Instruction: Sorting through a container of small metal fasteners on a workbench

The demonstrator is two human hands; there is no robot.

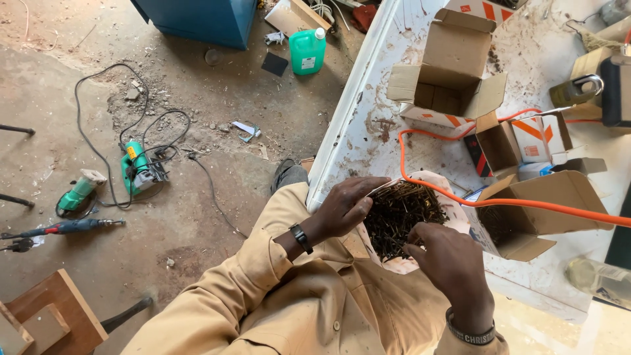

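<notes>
A torn-open bag (420,263) full of dark screws (401,213) sits at the near edge of the white desk (368,85), partly over the person's lap. The left hand (347,206) grips the bag's left rim, fingers curled over the edge and thumb outside. The right hand (452,263) hovers over the bag's near right side, fingers bent down into the screws; whether it has any pinched cannot be told. An orange cable (473,196) loops across the desk and passes right over the far side of the bag. Just right of the bag, touching it, lies an open carton (545,197) tipped on its side with more screws inside. Beyond the cable stands a small open carton (499,141), and farther back a large open carton (453,66) whose contents cannot be made out. A padlock (578,89) lies near the desk's far right. Down on the floor to the left are a green power tool (139,169) with tangled black cords, a screwdriver (66,227), and a green jug (307,51).
</notes>
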